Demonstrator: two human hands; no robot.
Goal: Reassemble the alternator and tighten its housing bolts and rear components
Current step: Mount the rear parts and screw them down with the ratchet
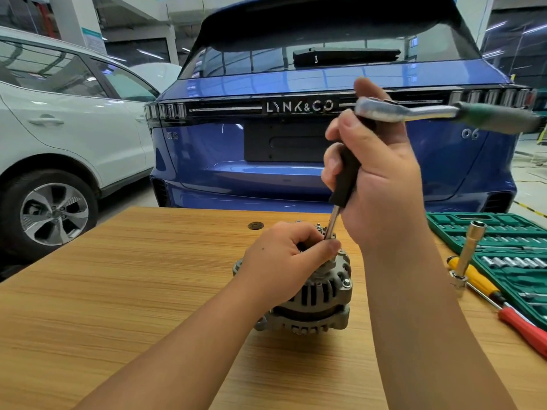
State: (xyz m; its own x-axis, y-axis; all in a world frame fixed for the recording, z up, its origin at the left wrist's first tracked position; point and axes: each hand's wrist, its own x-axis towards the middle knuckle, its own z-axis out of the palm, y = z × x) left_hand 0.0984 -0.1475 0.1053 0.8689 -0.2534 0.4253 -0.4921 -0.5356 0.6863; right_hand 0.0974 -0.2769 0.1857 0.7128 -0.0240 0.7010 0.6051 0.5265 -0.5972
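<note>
The right hand [376,176] is wrapped around the black grip of an extension bar [344,179] topped by a ratchet [414,112], its shaft running down into the top of the alternator [313,297]. The left hand [284,258] grips the alternator's upper end, steadying it near the middle of the wooden table [118,291]. The step appears to be tightening a fastener on that upper end. Next, the socket likely needs to be seated squarely before the ratchet swings. A green socket set [509,255] lies at the right.
</note>
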